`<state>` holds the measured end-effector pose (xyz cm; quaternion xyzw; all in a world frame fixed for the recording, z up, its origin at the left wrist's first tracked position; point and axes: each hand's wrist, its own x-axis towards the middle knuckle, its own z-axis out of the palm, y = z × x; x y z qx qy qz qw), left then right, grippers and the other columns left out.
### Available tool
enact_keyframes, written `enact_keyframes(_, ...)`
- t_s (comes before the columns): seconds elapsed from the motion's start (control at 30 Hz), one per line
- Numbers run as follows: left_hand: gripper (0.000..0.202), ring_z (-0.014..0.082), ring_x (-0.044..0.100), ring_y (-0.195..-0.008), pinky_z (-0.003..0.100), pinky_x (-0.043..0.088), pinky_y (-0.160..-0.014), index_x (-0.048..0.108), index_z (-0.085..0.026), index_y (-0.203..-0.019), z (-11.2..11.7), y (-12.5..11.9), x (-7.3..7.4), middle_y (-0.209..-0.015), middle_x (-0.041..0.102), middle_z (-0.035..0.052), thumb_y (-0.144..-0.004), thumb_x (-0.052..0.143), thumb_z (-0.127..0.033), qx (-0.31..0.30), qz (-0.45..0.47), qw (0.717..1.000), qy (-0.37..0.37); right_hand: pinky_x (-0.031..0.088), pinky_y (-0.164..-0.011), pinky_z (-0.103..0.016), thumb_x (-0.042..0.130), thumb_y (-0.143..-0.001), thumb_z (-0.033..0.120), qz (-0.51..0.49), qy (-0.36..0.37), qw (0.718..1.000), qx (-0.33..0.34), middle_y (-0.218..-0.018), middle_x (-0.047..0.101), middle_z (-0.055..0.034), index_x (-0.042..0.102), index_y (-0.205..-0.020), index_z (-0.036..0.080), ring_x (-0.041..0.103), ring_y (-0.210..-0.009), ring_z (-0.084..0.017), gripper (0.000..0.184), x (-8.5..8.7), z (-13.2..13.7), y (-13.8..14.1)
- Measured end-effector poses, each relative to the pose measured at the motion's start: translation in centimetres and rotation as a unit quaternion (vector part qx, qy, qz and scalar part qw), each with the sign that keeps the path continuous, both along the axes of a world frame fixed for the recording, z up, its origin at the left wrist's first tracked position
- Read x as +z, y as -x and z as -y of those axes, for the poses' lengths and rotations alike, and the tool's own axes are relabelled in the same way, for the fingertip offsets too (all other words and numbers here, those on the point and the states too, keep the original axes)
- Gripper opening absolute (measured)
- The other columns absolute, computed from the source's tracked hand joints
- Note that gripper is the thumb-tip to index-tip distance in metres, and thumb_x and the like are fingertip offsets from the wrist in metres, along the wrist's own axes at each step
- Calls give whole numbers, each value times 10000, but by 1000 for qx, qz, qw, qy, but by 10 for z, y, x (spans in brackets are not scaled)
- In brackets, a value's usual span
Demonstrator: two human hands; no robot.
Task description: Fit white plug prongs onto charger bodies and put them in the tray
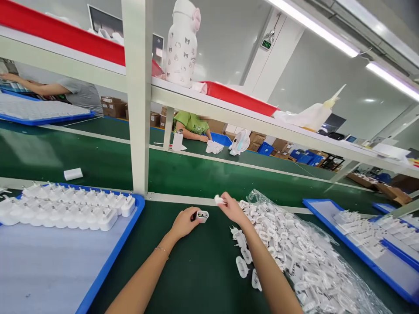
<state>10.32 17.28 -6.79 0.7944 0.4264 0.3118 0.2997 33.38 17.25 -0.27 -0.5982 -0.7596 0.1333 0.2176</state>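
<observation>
Over the green work surface, my left hand point(185, 223) is closed around a white charger housing point(203, 216). The housing's oval end is uncovered and faces me, with small parts showing inside. A little to the right, my right hand point(231, 207) pinches a small white plug cover point(219, 200), held apart from the housing. Beside and under my right forearm lies a heap of white plug covers point(304, 257) on clear plastic film. Several loose covers point(242, 266) lie at the heap's left edge.
A blue tray point(113, 257) on the left bears rows of white chargers point(62, 207). Another blue tray point(356, 261) with white parts stands at the right. A metal post point(137, 109) and shelf rise ahead, with a white bottle point(182, 46) above. A person in green point(193, 124) sits opposite.
</observation>
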Motion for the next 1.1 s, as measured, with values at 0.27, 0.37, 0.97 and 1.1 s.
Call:
enact_keyframes(0.27,259,173,532,-779,277,389,-708,610,-245,-1021,-3,1,-2,-875,619,3,-793,519,-328,-11,-7,1000,17,411,-643,-245,524,-791,187,-57,21,993,103,-817,620,-6,586,-859,198,559,-719,-151,92,-3,7,46)
enact_keyframes(0.37,266,173,534,-774,271,389,-695,614,-252,-1033,-4,1,-3,-864,618,1,-795,521,-327,-13,-5,1000,15,421,-704,-261,530,-801,152,-52,24,993,105,-894,651,-30,623,-900,196,579,-784,-165,143,-5,10,50)
enact_keyframes(0.97,262,165,532,-740,274,381,-679,611,-244,-1027,-4,-1,-5,-878,629,2,-802,541,-360,-15,-1,1000,10,396,-678,-245,504,-842,162,21,26,995,90,-870,643,-32,622,-916,189,564,-768,-159,142,0,18,53)
enact_keyframes(1.1,268,166,527,-754,282,380,-701,599,-241,-1036,-1,0,-1,-898,628,3,-802,537,-357,-16,6,1000,18,361,-628,-235,522,-806,122,43,48,994,91,-796,634,-27,635,-830,179,549,-714,-151,129,7,12,55)
